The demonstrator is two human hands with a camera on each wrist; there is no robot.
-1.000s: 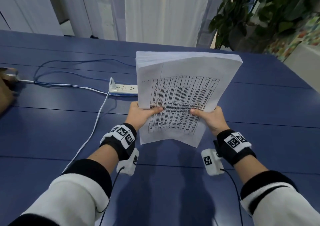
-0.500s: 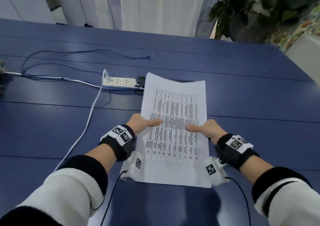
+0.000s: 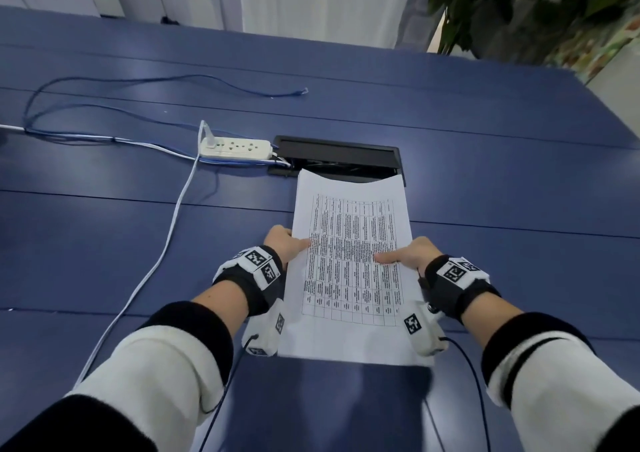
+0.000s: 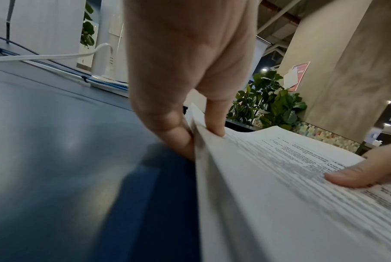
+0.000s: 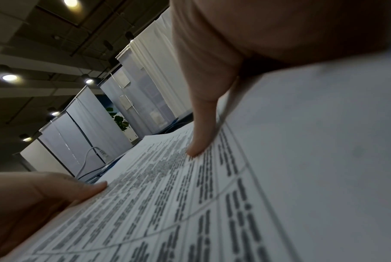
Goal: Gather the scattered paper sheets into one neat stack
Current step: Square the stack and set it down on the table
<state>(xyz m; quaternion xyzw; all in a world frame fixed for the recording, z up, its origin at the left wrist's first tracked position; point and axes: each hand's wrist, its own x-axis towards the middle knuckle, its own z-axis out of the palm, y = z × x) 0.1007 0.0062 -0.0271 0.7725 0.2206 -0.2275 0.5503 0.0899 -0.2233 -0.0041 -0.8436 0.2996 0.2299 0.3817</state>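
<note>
The stack of paper sheets (image 3: 349, 271) lies long-ways on the blue desk (image 3: 104, 244), right in front of the person. Its top sheet has a table of small print. The far edge curls up a little and covers part of a black cable box (image 3: 339, 157) set in the desk.

The left hand (image 3: 284, 244) holds the left edge of the stack. Its grip is closed on the paper, with the thumb on top and the fingers (image 4: 181, 140) tucked under the edge. The right hand (image 3: 408, 254) holds the right edge the same way, with its thumb flat on the print; its fingers are hidden.

A white power strip (image 3: 235, 148) sits just left of the cable box. A white cord (image 3: 166, 244) and thin blue wires (image 3: 138, 81) run across the desk.
</note>
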